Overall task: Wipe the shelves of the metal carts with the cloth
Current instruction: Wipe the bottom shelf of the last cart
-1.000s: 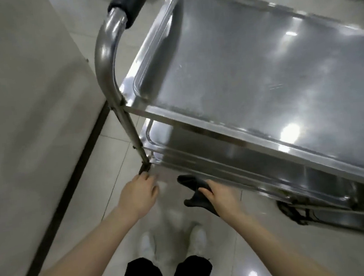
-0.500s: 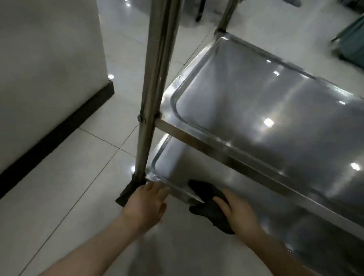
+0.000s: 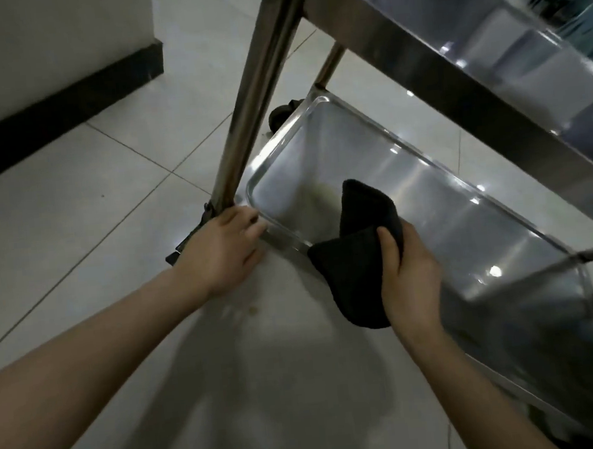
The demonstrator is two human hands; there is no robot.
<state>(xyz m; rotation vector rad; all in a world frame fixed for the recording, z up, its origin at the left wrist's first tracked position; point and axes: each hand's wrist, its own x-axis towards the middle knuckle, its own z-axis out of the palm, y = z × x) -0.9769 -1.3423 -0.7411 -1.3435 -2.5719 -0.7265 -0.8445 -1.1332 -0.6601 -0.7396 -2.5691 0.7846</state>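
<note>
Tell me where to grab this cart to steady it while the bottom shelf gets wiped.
Grip the near corner post low, just above the bottom shelf, coming from its left, the open side. It is a bare round tube a hand can wrap; the left hand rests at its foot, and the right hand holds the cloth over the shelf.

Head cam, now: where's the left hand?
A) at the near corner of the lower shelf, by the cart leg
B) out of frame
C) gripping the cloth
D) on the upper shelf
A: the left hand touches the corner rim of the lower shelf right beside the cart leg, while the black cloth is held in the right hand.
</note>
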